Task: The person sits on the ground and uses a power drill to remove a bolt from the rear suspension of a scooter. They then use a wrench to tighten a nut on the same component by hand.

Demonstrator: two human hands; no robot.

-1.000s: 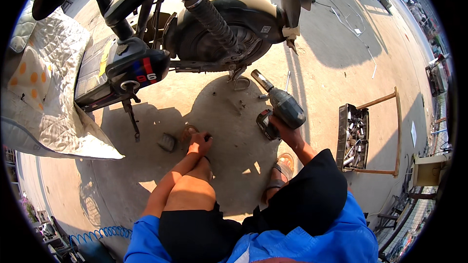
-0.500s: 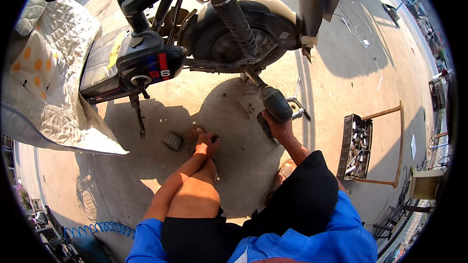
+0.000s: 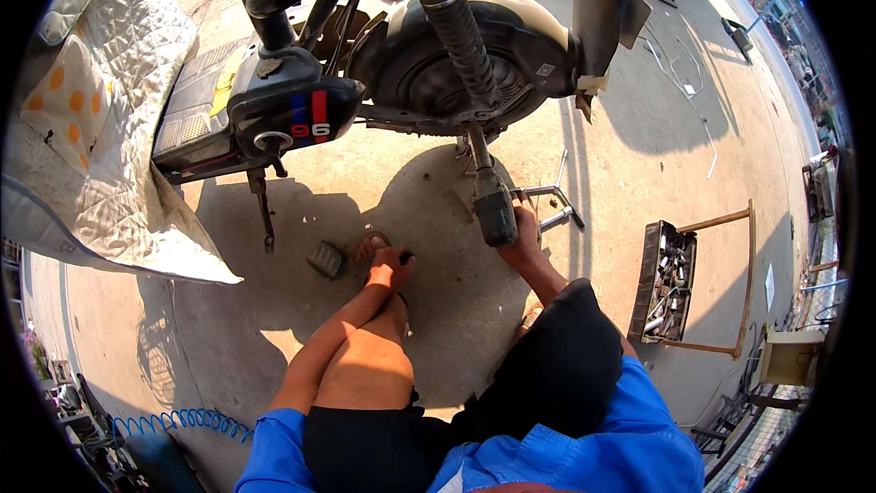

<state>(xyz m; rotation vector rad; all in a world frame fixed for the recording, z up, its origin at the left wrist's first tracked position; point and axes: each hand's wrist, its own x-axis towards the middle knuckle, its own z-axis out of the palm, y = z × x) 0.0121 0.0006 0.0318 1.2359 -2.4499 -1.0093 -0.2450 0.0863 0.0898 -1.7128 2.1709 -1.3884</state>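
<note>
My right hand (image 3: 523, 239) is wrapped round the grip of a dark impact wrench (image 3: 494, 210). Its long metal nose (image 3: 479, 148) reaches up to the rear axle area, just below the shock absorber (image 3: 459, 41); whether it sits on a nut there is too small to tell. The rear wheel (image 3: 429, 82) belongs to a black scooter (image 3: 297, 119) standing in front of me. My left hand (image 3: 391, 269) hangs past my left knee above my sandalled foot, its fingers curled, and what they hold, if anything, is hidden.
A cross-shaped lug wrench (image 3: 552, 192) lies right of my right hand. Farther right stands an open toolbox (image 3: 650, 283) of sockets. A grey crumpled lump (image 3: 325, 259) sits by my left foot. A quilted cover (image 3: 128, 155) drapes the scooter's front; a blue coiled hose (image 3: 187, 418) lies behind left.
The impact wrench has swung so its body hangs straighter below the axle and a little left, my right hand turning with it. The scooter appears slightly farther right. My left hand stays put.
</note>
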